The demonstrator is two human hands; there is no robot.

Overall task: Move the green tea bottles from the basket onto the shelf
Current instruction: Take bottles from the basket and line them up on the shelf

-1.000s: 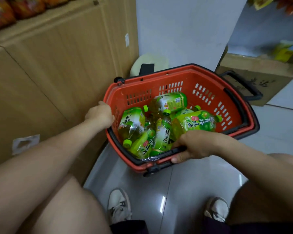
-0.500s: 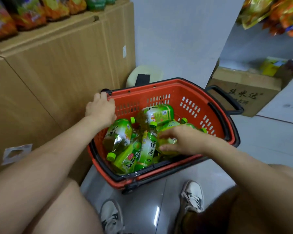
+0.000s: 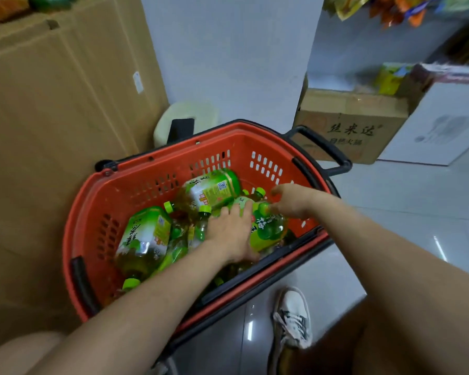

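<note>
The step in hand looks like the first pick: both hands are down in the basket (image 3: 238, 147), which sits on the floor (image 3: 390, 212) at the centre of the frame, against a tall carton (image 3: 52, 117) on the left. Every bottle in view is inside the basket, lying on its side in a loose heap. One bottle (image 3: 144, 234) lies at the lower left of the heap and another (image 3: 214, 188) towards the back.

The left hand (image 3: 232, 236) lies over a third bottle (image 3: 268, 231) at the right of the heap. Its fingers are spread and fairly straight across the label, pressing on it, not wrapped round it. The right hand (image 3: 291, 203) is at the upper end of the same bottle with its fingers bent, but it is blurred. Whether it has a grip on the bottle or only touches it cannot be told.

None of the task appears done. The next move calls for a firm hold on this bottle, probably one hand round the body, then a lift clear of the basket's right rim without dragging its neighbours. The bottles look full and smooth, so a loose grip could slip. Snack packets hang at the upper right of the frame, but the shelf meant for the tea is not plainly in view.
</note>
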